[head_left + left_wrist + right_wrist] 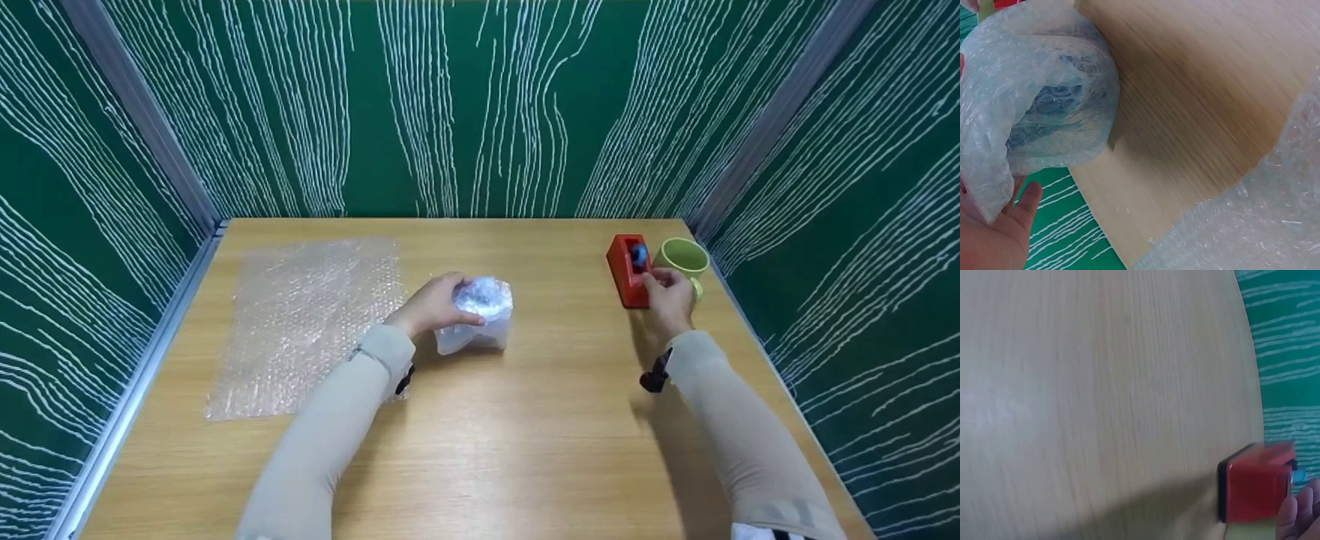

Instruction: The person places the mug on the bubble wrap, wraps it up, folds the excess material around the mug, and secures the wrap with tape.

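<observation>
A bundle of bubble wrap (487, 311) stands at mid-table, with something dark bluish showing through its layers in the left wrist view. My left hand (435, 304) grips it from the left, thumb on the near side and fingers over the back. At the right, my right hand (670, 298) pinches with thumb and fingers at the tape end of a red tape dispenser (626, 277); the strip itself is too small to make out. The roll of tape (638, 255) looks blue. In the right wrist view the curled fingers (1304, 509) lie close against the dispenser.
A flat sheet of bubble wrap (307, 322) covers the left part of the wooden table (525, 450). Just beyond my right hand stands a green mug (682, 256), beside the dispenser. Green panels with white lines (510, 112) enclose the back and sides.
</observation>
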A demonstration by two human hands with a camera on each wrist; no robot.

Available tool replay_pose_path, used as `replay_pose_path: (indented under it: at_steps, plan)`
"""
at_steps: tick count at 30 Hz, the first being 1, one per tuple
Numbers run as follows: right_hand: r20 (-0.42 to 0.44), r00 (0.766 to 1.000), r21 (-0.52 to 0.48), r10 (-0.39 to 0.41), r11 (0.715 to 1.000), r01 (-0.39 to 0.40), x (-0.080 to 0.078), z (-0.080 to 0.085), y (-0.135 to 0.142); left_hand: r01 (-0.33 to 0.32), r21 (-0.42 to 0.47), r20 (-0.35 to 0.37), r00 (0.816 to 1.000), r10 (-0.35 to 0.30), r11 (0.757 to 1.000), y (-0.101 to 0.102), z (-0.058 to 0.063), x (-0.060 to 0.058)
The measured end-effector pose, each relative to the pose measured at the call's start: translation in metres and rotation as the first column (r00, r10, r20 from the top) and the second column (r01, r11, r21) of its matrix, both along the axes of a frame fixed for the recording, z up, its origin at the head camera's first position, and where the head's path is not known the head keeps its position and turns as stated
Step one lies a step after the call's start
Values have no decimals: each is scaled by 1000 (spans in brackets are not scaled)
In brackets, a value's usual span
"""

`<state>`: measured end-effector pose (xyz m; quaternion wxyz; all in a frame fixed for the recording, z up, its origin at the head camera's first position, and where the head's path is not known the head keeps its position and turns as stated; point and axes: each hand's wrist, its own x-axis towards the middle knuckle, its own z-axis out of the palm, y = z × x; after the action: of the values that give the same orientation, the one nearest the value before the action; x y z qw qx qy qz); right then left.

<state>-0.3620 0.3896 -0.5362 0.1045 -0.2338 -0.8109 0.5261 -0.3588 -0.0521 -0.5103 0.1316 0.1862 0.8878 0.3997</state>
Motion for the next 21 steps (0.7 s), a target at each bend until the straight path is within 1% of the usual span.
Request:
replay_pose_path:
  at_steps: [6,12,14,19,21]
  plan:
    - [12,1000,-14,-8,1000,8,-4,-10,8,11,10,-10,1000,-10,1000,1,-2,1]
    - [59,998,-87,29,996,-24,-9,-13,10,-10,6,5,1000,10,1000,0,-2,2]
    - [74,997,-82,31,996,-25,-11,-13,11,-11,12,7,1000,11,1000,-1,-2,2]
    - [109,994,5,27,1000,-28,-15,-12,12,-4,30,7,1000,3,1000,-2,-2,0]
    - [124,992,21,33,999,-36,-17,-12,11,-1,30,8,1000,1,1000,-2,-2,-1]
